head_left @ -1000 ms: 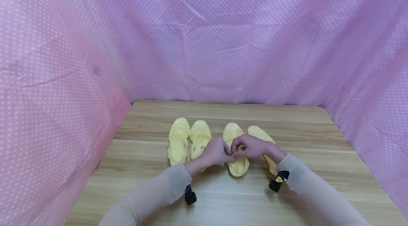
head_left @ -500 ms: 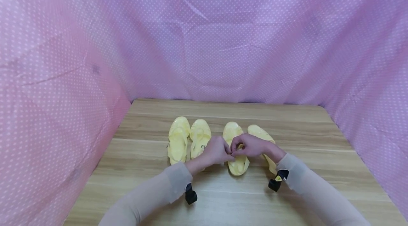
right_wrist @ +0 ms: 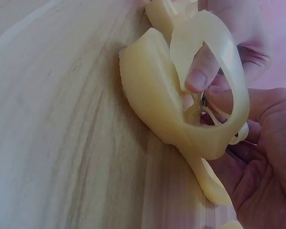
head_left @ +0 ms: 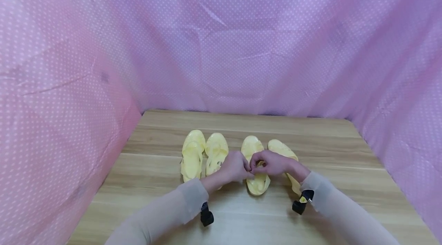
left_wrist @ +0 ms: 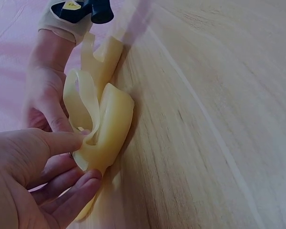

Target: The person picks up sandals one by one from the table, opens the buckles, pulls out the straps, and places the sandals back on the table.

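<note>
Yellow translucent jelly sandal (head_left: 257,177) third from left on wooden table (head_left: 331,149) | left hand (head_left: 235,166) and right hand (head_left: 272,162) both pinch its ankle strap (right_wrist: 229,95) at buckle | step: likely fastening strap | next: steady fingertip feeding through buckle

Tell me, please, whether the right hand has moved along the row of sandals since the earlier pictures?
No. The right hand still pinches the strap over the third sandal from the left.
</note>
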The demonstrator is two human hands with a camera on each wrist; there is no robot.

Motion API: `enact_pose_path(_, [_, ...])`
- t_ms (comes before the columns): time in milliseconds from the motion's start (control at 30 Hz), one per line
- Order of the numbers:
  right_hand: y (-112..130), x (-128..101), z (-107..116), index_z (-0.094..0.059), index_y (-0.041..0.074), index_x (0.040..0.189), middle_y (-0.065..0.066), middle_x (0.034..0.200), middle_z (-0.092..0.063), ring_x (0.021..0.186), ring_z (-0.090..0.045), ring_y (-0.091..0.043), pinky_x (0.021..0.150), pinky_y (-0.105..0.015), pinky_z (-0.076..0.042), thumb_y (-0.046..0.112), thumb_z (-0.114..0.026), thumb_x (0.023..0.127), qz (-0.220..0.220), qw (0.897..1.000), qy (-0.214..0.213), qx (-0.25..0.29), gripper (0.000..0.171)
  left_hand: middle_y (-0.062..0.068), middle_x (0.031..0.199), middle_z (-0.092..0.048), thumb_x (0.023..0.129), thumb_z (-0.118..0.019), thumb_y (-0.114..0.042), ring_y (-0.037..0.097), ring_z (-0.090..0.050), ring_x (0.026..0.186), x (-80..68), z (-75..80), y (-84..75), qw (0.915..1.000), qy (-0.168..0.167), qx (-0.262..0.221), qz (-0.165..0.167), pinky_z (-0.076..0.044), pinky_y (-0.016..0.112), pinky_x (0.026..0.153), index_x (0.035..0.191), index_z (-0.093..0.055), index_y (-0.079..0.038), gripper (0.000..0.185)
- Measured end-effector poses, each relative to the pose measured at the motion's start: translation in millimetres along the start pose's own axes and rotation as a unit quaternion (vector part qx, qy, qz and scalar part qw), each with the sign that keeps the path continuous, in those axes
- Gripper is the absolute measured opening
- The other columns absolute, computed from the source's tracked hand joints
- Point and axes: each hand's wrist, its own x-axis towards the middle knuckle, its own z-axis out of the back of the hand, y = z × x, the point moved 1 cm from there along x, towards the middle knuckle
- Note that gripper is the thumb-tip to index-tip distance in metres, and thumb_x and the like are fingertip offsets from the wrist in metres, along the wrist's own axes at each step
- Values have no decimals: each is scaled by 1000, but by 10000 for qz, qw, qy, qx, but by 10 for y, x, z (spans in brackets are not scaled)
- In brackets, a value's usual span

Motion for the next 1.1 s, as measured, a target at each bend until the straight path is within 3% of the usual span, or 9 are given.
enact_pose_path(233, [-65, -17, -22, -70, 17, 98, 6, 100, -73, 103, -68, -7, 89, -30, -57, 11, -68, 102, 108, 9999, 16, -126, 7, -7, 58, -73, 75, -96, -18, -2, -53, 50, -7, -30, 19, 10000, -71, 45, 10, -45, 15, 50, 67, -82, -13, 16])
enact_pose_path(533, [-59, -18, -18, -72, 16, 98, 6, 98, -75, 101, -70, -7, 84, -26, -56, 15, -72, 101, 162, 9997, -157, 90, 4, -6, 58, -73, 77, -96, -18, -5, -49, 46, 13, -42, 33, 9997, -177, 103, -92, -43, 13, 49, 68, -83, -13, 16])
enact_pose_path(900, [-40, 4, -31, -70, 18, 99, 6, 102, -74, 100, -66, -6, 85, -26, -54, 11, -69, 102, 75, 9999, -71, 36, 8, -10, 50, -65, 80, -93, -20, -5, -42, 44, -17, -29, 37, 9996, -176, 200, -58, -33, 13, 45, 62, -80, -15, 23])
enact_pose_path(1100, [-11, 10, -9, -73, 17, 97, 5, 98, -75, 95, -65, -5, 82, -26, -54, 12, -70, 101, 83, 9998, -162, 106, 7, -9, 56, -70, 79, -94, -21, -4, -47, 49, 1, -18, 10, 9990, -217, 377, -16, -40, 12, 48, 65, -82, -15, 19])
